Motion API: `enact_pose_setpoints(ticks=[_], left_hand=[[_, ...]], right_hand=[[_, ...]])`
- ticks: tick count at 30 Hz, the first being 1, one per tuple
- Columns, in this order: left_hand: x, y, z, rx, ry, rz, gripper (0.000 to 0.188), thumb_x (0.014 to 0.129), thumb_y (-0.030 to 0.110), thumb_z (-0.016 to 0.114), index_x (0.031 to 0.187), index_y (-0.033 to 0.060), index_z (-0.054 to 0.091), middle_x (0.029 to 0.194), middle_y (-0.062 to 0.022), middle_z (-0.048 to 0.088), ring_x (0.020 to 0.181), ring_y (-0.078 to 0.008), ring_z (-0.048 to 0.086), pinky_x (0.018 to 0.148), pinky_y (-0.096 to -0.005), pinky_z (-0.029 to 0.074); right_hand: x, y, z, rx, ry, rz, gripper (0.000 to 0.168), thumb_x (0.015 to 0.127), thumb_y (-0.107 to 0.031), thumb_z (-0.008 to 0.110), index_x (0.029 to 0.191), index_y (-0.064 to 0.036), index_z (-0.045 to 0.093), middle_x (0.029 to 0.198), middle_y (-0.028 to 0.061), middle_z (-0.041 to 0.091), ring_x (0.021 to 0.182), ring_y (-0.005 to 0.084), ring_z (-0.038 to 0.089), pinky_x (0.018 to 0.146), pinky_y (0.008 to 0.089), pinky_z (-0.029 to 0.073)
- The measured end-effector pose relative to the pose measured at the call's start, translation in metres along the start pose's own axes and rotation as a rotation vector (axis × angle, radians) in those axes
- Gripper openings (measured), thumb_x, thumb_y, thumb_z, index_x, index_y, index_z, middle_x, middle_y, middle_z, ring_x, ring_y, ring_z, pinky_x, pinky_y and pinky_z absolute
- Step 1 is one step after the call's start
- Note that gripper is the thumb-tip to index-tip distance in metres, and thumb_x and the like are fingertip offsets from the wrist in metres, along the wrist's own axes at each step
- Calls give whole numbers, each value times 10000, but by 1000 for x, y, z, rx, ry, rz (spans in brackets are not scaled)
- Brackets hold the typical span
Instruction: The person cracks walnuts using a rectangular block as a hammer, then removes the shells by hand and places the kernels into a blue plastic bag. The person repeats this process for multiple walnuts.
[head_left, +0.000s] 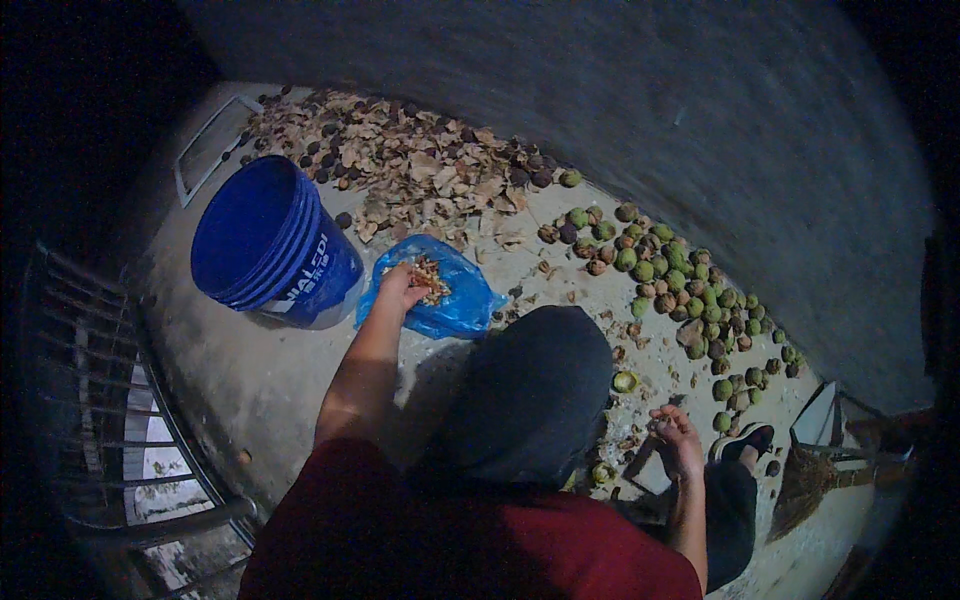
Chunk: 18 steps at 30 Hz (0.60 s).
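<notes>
My left hand (403, 287) reaches into an open blue plastic bag (457, 313) lying on the floor. Its fingers touch or hover just over a heap of shelled walnut kernels (427, 274) inside. Whether kernels are between them is hidden. Beyond my right knee, my right hand (679, 439) is raised above the floor, fingers curled around a small walnut piece (660, 424), too blurred to make out well. Below that hand are scattered shell bits and a split green husk (603, 472). Another opened green husk (625, 382) lies beside my knee.
A blue plastic bucket (330, 277) stands left of the bag. Walnuts in green husks (675, 281) lie piled along the wall (675, 120). Dry leaves and dark walnuts (427, 169) cover the floor behind. A broom (806, 480) is at right, a metal railing (180, 442) at left.
</notes>
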<state>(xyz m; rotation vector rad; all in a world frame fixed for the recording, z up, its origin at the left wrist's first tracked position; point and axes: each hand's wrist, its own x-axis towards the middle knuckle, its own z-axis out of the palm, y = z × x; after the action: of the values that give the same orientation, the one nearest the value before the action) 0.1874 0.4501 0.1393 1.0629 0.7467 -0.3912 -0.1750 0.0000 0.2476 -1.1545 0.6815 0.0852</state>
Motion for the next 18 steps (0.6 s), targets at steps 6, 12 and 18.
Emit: enact_pose_setpoints(ticks=[6, 12, 18], left_hand=[[5, 18, 6, -2, -28, 81, 225, 916, 192, 442, 1062, 30, 497, 909, -85, 533, 732, -244, 531, 606, -398, 502], [-102, 75, 134, 91, -539, 184, 178, 885, 140, 527, 1007, 11, 537, 802, -79, 577, 771, -228, 609, 681, -338, 535], [-254, 101, 233, 533, -935, 523, 250, 897, 200, 539, 1034, -8, 554, 910, -105, 623, 767, -173, 640, 655, -276, 535]], right_hand=[[-1, -15, 7, 24, -8, -98, 259, 802, -10, 565, 1057, -52, 550, 971, 65, 607, 802, 184, 577, 673, 284, 465], [-15, -53, 16, 98, 87, -227, 264, 811, -23, 589, 1071, -59, 562, 944, 46, 603, 796, 147, 582, 683, 294, 492], [-31, -84, 25, -4, 109, -379, 268, 820, -51, 608, 1083, -61, 556, 951, 11, 587, 745, 70, 519, 590, 188, 383]])
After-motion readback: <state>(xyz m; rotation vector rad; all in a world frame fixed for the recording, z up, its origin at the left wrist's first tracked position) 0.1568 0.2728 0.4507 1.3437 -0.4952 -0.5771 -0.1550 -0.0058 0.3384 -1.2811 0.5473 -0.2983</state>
